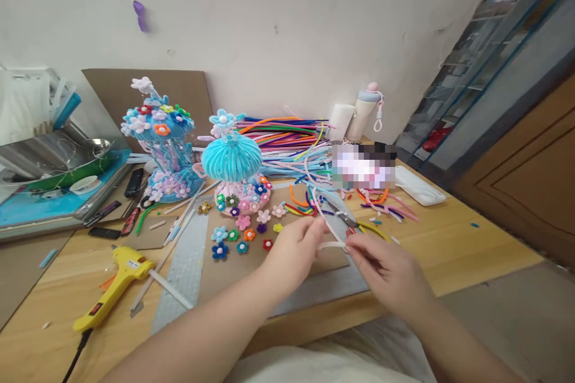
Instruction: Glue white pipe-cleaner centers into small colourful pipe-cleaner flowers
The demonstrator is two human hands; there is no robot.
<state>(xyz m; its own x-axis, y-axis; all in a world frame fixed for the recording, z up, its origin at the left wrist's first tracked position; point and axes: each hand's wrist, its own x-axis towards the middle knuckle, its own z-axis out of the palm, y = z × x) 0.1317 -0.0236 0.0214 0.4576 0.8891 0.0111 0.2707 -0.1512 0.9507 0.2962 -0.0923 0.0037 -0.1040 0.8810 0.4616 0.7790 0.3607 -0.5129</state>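
A pale pipe cleaner point(332, 245) is bent into a loop between my hands, over the front of the cardboard. My left hand point(296, 248) is closed, pinching it at the left. From the other side my right hand point(390, 269) grips it between thumb and fingertips, where two strands meet. Small pipe-cleaner flowers point(242, 246) of several colours lie just left of my left hand. Behind them stands a lamp-like craft piece with a turquoise pleated top point(231, 158) and a flower-covered base. Pliers with yellow handles point(371, 228) lie beyond my right hand.
A yellow glue gun point(119, 287) with a glue stick rests at the left, its cord trailing forward. Another flowered blue craft piece point(168, 161), a metal bowl point(58, 152), bundled pipe cleaners point(283, 137) and a bottle point(363, 114) stand or lie farther back. A white case point(420, 185) is at the right.
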